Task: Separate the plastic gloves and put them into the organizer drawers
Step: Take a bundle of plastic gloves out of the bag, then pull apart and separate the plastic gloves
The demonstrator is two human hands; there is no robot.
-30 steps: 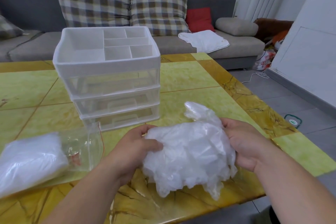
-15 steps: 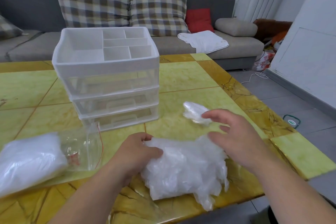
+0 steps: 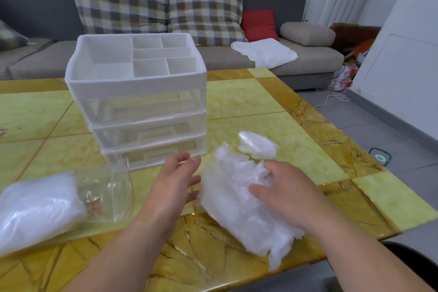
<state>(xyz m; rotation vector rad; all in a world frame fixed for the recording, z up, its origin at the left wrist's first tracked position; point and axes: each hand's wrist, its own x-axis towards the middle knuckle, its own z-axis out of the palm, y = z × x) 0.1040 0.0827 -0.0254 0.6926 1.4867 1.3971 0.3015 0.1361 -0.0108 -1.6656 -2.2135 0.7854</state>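
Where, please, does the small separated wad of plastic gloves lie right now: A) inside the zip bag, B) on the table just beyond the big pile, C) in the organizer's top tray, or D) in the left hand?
B: the small wad lies on the table just beyond the big pile; the left hand is open and holds nothing.
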